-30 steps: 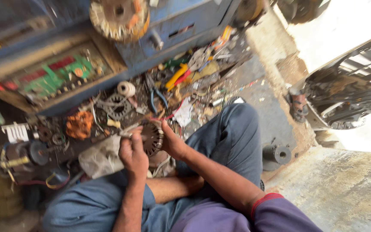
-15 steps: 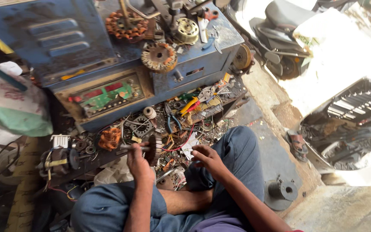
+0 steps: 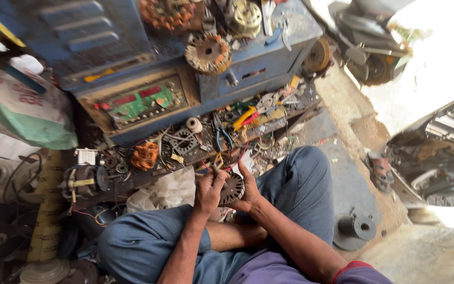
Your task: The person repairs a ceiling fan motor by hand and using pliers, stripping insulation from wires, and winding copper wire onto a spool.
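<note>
I sit cross-legged in blue trousers and hold a round, dark metal motor core [image 3: 231, 188] with a slotted rim between both hands, above my lap. My left hand [image 3: 209, 190] grips its left side and also pinches a thin tool shaft [image 3: 216, 170] that sticks up above the fingers. My right hand [image 3: 248, 190] cups the core's right edge from behind, fingers spread along the rim.
A blue metal cabinet [image 3: 248, 63] stands ahead, motor stators on top [image 3: 207, 52]. Its low shelf [image 3: 195, 142] is crowded with coils, pliers, wire and an orange copper winding [image 3: 144, 155]. A white plastic bag [image 3: 158, 192] lies left of my knee; a metal pulley [image 3: 357, 230] on the right.
The view has tilted up to show the cabinet top. My right hand, off the core half a second ago, has come back onto its right edge; the core sits lower, over my lap.
</note>
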